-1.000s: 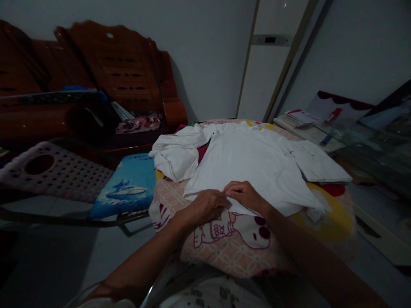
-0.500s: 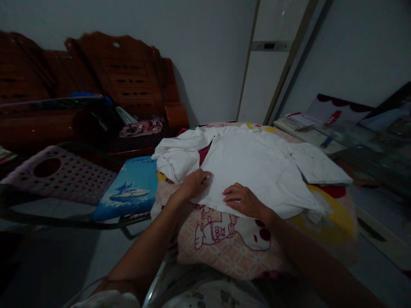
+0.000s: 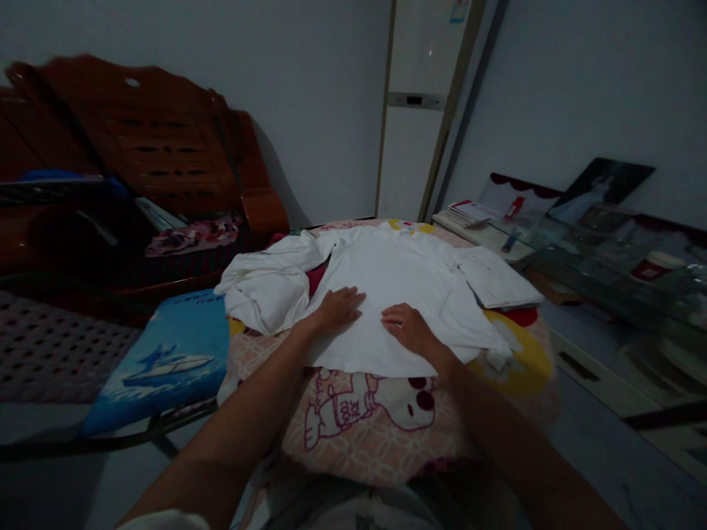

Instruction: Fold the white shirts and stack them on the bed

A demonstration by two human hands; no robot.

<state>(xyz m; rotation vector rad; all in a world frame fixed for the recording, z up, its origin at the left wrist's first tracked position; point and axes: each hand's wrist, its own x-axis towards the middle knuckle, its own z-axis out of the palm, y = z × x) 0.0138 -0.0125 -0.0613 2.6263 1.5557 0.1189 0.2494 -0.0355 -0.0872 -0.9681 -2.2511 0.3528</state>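
Note:
A white shirt (image 3: pixel 381 265) lies spread out on a table covered with a patterned pink and yellow cloth (image 3: pixel 353 456). On the shirt's left part my left hand (image 3: pixel 339 309) rests flat, fingers stretched out. My right hand (image 3: pixel 407 326) lies on the lower middle of the shirt, fingers spread slightly and a little bent. Neither hand grips the fabric. A crumpled white garment (image 3: pixel 265 287) sits at the left of the shirt. To the right is a folded white garment (image 3: pixel 494 277), touching the shirt's edge.
A chair with a blue boat-print cushion (image 3: pixel 166 361) stands at the left, before a wooden bench (image 3: pixel 160 162). A glass-topped stand (image 3: pixel 602 265) with papers, a cup and a picture is at the right. A tall white cabinet-like unit (image 3: pixel 412 162) stands behind.
The view has turned right. My left hand has moved forward onto the shirt and flattened, fingers extended. My right hand has also shifted slightly forward over the shirt.

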